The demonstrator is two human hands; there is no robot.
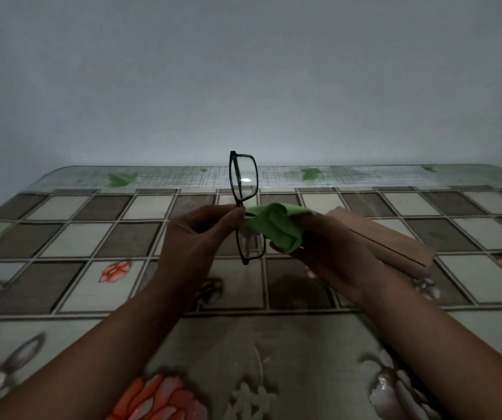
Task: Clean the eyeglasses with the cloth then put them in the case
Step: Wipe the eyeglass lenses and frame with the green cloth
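Black-framed eyeglasses (243,177) stand on end above the table, one lens up and one down. My left hand (195,237) pinches them at the bridge between thumb and fingers. My right hand (331,253) holds a bunched green cloth (277,227) just right of the lower lens, its fingers curled round the cloth. A brown eyeglass case (395,237) lies on the table behind my right hand, which partly hides it. Whether the case is open is not visible.
The table (92,237) wears a glossy checked cover with flower and leaf prints. A plain pale wall rises right behind its far edge. The light is dim.
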